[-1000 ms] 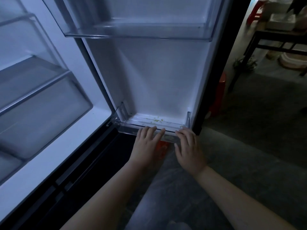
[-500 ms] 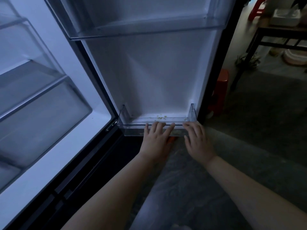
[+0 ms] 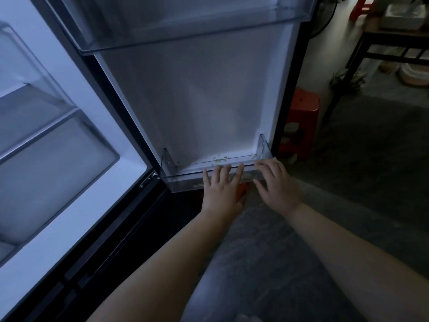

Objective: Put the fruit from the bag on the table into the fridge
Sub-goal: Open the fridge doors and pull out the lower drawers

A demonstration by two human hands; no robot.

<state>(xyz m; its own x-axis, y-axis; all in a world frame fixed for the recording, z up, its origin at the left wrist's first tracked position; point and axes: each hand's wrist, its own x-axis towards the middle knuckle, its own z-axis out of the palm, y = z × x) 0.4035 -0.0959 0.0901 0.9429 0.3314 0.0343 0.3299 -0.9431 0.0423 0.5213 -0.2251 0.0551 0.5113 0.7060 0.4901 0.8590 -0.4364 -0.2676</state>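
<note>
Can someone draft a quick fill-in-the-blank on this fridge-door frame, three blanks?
1. Both hands rest on the front rim of the lowest clear ____ on the fridge door.
2. The left hand and right hand lie with fingers ____, gripping no fruit.
3. Right of the door stands a ____ stool.

Missing words: door bin; spread flat; red

No text, label, brand, number or sign can be read anywhere in the head view. The fridge door [image 3: 197,101] and its clear door shelves carry no legible marking, and the red stool [image 3: 301,122] beside it shows only pale patches too dim and blurred to make out.
</note>
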